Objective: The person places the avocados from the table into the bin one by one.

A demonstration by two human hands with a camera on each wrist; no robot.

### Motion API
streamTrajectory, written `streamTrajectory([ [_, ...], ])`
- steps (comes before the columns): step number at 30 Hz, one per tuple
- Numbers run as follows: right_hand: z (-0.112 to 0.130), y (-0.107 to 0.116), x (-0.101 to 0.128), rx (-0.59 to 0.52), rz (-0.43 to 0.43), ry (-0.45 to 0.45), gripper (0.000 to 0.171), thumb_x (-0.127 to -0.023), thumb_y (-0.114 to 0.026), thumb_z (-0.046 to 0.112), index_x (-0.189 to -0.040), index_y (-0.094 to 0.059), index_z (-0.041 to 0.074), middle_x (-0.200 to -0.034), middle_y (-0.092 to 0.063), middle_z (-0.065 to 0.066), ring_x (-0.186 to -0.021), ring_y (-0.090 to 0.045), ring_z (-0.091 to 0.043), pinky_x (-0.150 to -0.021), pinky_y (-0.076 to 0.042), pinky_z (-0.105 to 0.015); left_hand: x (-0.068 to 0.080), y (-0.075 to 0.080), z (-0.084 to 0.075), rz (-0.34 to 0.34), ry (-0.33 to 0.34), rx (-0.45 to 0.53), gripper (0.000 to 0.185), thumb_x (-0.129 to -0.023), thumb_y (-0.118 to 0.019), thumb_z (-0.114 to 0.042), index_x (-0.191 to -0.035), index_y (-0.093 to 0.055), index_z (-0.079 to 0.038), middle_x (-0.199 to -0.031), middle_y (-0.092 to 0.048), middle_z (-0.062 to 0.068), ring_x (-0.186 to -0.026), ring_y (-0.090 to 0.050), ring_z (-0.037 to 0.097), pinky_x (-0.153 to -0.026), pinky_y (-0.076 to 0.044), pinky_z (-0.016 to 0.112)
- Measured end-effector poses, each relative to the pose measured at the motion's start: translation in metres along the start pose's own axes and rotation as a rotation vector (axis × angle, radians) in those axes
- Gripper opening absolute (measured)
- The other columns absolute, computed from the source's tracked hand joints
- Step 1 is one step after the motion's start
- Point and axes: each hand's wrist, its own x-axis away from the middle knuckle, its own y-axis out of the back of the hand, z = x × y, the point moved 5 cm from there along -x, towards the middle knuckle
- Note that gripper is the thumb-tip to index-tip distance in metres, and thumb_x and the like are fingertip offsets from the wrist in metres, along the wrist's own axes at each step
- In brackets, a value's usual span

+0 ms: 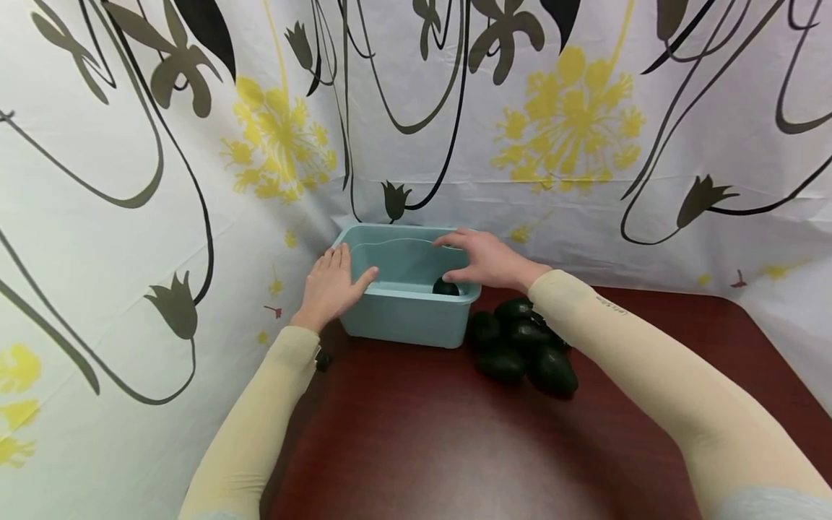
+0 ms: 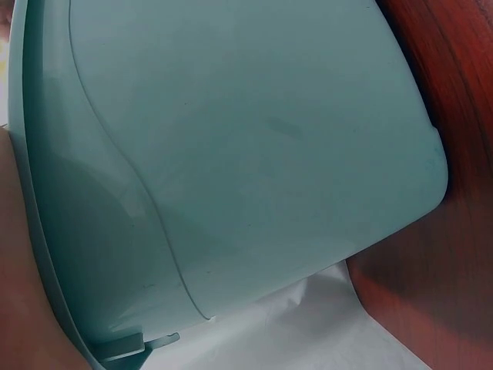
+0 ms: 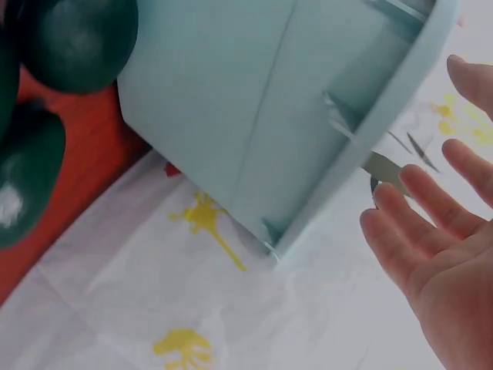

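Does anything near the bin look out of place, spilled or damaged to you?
Nothing stands out. The bin stands upright on the table, one avocado lies inside, and the other avocados are grouped beside it, with no visible damage.

Head view: bright, soft, even light; white fabric runs pale but its print stays readable. Diffuse glare on worktop, lower centre; avocados, right of centre, go near-black with small highlights. Wide-lens stretch toward lower corners. Left wrist: dim, flat, bin wall low-contrast, darker shading beside the rim at left. Right wrist: hazy, washed out, soft; upper-left avocados blurred, one white hotspot at left edge.
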Motion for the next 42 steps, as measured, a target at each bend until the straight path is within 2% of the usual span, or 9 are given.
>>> streamTrajectory([
  [3,0.004,0.007,0.007,0.028,0.011,0.006,0.062,-0.089,-0.077,0.042,-0.145,-0.052,0.032,-0.142,-0.049,0.001,-0.121,-0.054,-0.019,-0.097,-0.049,-0.045,0.0,0.002,0.0,0.001,0.0,0.0,0.111,-0.091,-0.02,-0.084,-0.16,-0.013,0.003,-0.164,-0.02,0.022,-0.15,-0.017,0.038,-0.122,-0.014,0.05],
  [8,0.01,0.015,0.021,0.081,0.013,0.059,0.065,-0.089,-0.078,0.041,-0.147,-0.051,0.03,-0.142,-0.048,0.0,-0.12,-0.055,-0.02,-0.096,-0.049,-0.045,0.0,0.001,-0.001,0.008,0.004,-0.003,0.11,-0.092,-0.02,-0.083,-0.16,-0.013,0.003,-0.164,-0.02,0.022,-0.151,-0.017,0.038,-0.122,-0.014,0.05],
  [15,0.016,0.018,0.053,0.204,0.014,0.167,0.071,-0.088,-0.078,0.043,-0.15,-0.049,0.025,-0.154,-0.039,-0.008,-0.141,-0.037,-0.029,-0.108,-0.04,-0.051,-0.001,-0.004,-0.002,0.013,0.0,-0.011,0.11,-0.091,-0.019,-0.084,-0.16,-0.013,0.002,-0.164,-0.02,0.021,-0.151,-0.017,0.038,-0.122,-0.013,0.049],
  [23,0.01,0.009,0.096,0.29,0.017,0.258,0.078,-0.086,-0.081,0.042,-0.153,-0.045,0.027,-0.156,-0.036,-0.01,-0.142,-0.035,-0.031,-0.103,-0.043,-0.056,0.001,-0.003,-0.003,0.016,0.006,-0.011,0.11,-0.091,-0.019,-0.084,-0.16,-0.014,0.002,-0.163,-0.021,0.021,-0.151,-0.017,0.037,-0.122,-0.014,0.049],
  [26,0.004,0.0,0.115,0.309,0.033,0.278,0.083,-0.083,-0.083,0.042,-0.154,-0.043,0.026,-0.158,-0.035,-0.012,-0.145,-0.03,-0.036,-0.106,-0.039,-0.06,0.001,-0.004,-0.004,0.016,0.002,-0.011,0.11,-0.091,-0.018,-0.084,-0.16,-0.015,0.002,-0.163,-0.021,0.021,-0.151,-0.017,0.037,-0.122,-0.014,0.049],
  [30,-0.007,-0.016,0.141,0.356,0.086,0.259,0.087,-0.081,-0.084,0.045,-0.155,-0.042,0.026,-0.162,-0.029,-0.011,-0.148,-0.024,-0.04,-0.11,-0.034,-0.061,0.001,-0.007,-0.004,0.016,-0.004,-0.012,0.11,-0.091,-0.018,-0.084,-0.16,-0.014,0.002,-0.163,-0.021,0.022,-0.151,-0.017,0.038,-0.122,-0.014,0.049],
  [34,-0.017,-0.03,0.166,0.397,0.126,0.223,0.088,-0.08,-0.085,0.046,-0.155,-0.043,0.025,-0.162,-0.028,-0.01,-0.147,-0.025,-0.039,-0.109,-0.036,-0.06,0.001,-0.008,-0.004,0.012,-0.005,-0.014,0.109,-0.092,-0.018,-0.083,-0.16,-0.014,0.002,-0.163,-0.022,0.022,-0.15,-0.018,0.038,-0.122,-0.015,0.05],
  [38,-0.026,-0.037,0.185,0.409,0.114,0.178,0.087,-0.078,-0.086,0.047,-0.153,-0.047,0.022,-0.159,-0.034,-0.013,-0.143,-0.033,-0.037,-0.101,-0.045,-0.058,0.0,-0.006,-0.003,0.001,-0.008,-0.016,0.109,-0.092,-0.018,-0.083,-0.16,-0.014,0.002,-0.163,-0.022,0.022,-0.15,-0.018,0.039,-0.122,-0.015,0.05],
  [42,-0.034,-0.042,0.199,0.398,0.08,0.139,0.084,-0.078,-0.086,0.046,-0.149,-0.051,0.021,-0.152,-0.042,-0.014,-0.134,-0.043,-0.033,-0.088,-0.054,-0.049,-0.001,-0.003,0.0,-0.006,-0.008,-0.02,0.109,-0.092,-0.018,-0.083,-0.16,-0.014,0.002,-0.163,-0.022,0.022,-0.15,-0.018,0.039,-0.121,-0.016,0.051],
])
